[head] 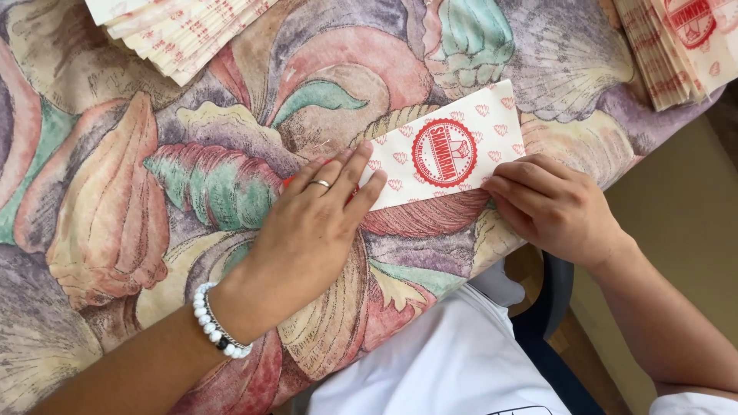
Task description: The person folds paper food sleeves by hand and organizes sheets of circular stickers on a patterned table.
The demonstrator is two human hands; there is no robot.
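paper bag (446, 157) on tablecloth (154, 192), between hands

Open patterned tablecloth (115, 192) left of the paper bag (453, 150); bag stacks (181, 31) along the far edge

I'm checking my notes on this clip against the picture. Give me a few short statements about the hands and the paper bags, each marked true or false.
1. The left hand lies flat on one end of a white paper bag with a red round stamp. True.
2. The right hand is lifted clear of that bag. False: its fingertips press on the bag's other end.
3. The left hand wears a ring and a beaded bracelet. True.
4. The bag lies on a plain white tabletop. False: it lies on a cloth printed with shells.
5. More stacks of bags lie at the far edge. True.
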